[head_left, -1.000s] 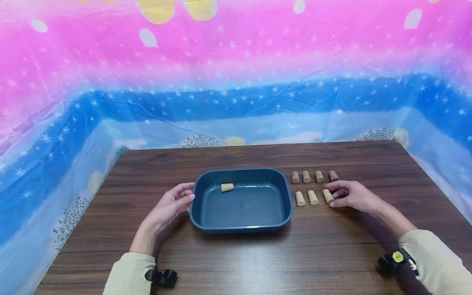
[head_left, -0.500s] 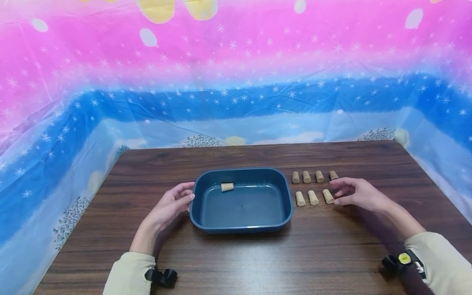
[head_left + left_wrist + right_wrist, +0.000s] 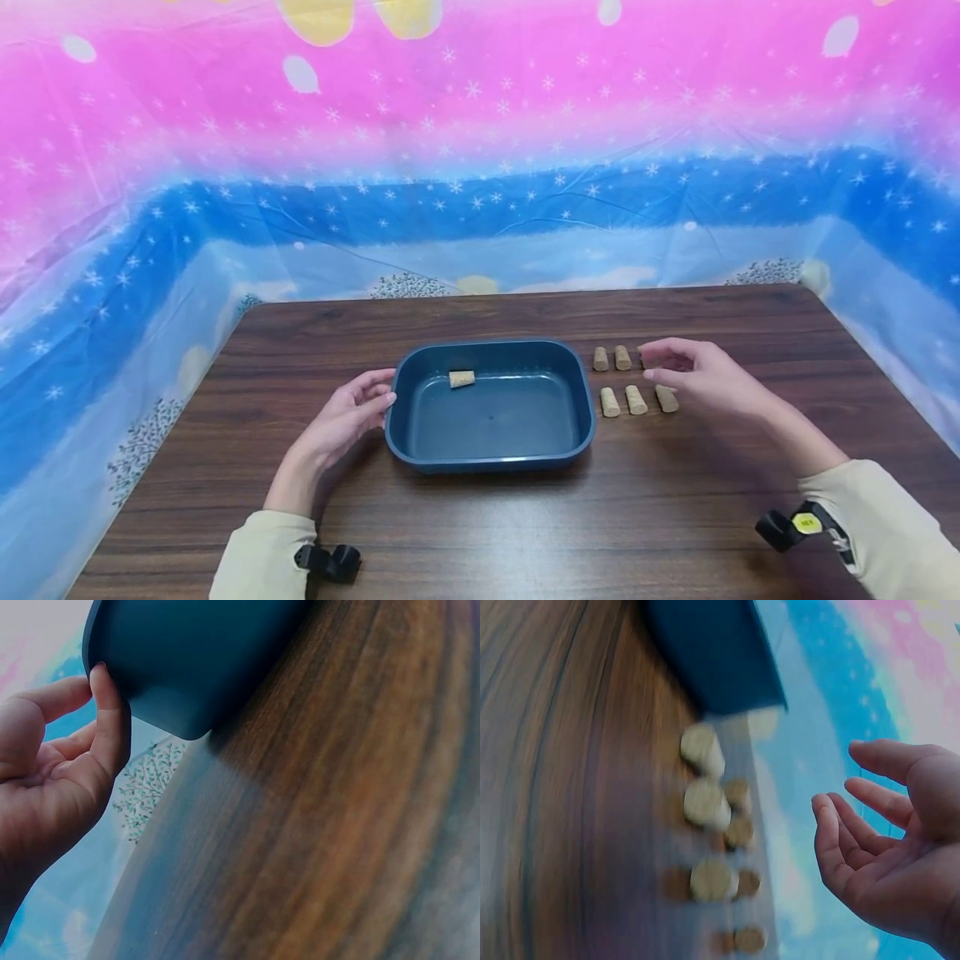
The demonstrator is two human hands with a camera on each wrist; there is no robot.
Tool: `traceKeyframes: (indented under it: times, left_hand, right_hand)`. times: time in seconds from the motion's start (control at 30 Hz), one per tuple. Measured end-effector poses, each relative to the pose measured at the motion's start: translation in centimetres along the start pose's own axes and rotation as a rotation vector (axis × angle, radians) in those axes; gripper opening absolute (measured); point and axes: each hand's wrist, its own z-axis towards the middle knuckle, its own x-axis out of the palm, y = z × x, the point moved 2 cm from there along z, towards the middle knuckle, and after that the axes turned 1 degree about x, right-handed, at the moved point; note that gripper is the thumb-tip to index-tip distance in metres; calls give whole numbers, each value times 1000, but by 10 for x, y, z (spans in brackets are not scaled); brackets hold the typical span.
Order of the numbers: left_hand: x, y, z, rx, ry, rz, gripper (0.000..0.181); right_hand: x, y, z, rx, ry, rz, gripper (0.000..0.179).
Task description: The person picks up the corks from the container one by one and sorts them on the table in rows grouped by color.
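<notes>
A dark blue rectangular basin (image 3: 491, 460) stands mid-table with one cork stopper (image 3: 462, 379) lying inside. My left hand (image 3: 350, 412) holds its left rim, thumb and fingers at the edge; in the left wrist view that hand (image 3: 67, 750) has fingertips right at the rim. My right hand (image 3: 708, 375) hovers over the right end of two cork rows, overlapping the far row's right part. In the right wrist view this hand (image 3: 892, 847) has loosely bent fingers and nothing between them. A near-row cork (image 3: 666, 399) sits just below it, in its shadow.
Right of the basin stand more corks, such as a near-row cork (image 3: 611, 402) and a far-row cork (image 3: 601, 359). The brown wooden table (image 3: 480, 542) ends at a pink and blue patterned cloth (image 3: 480, 200) hanging behind and at both sides.
My right hand has moved away from the near row's rightmost cork, up and left over the far row, covering corks there. The left hand and basin have not moved.
</notes>
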Motion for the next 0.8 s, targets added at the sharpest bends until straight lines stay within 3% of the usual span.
traceKeyframes:
  times: [0.43,0.8]
  left_hand:
    - [0,1,0,-1,0,-6,51]
    - [0,0,1,3,1,-14,50]
  right_hand:
    - [55,60,38,-135,108,81,40]
    - [93,89,70,-107,145,113,37]
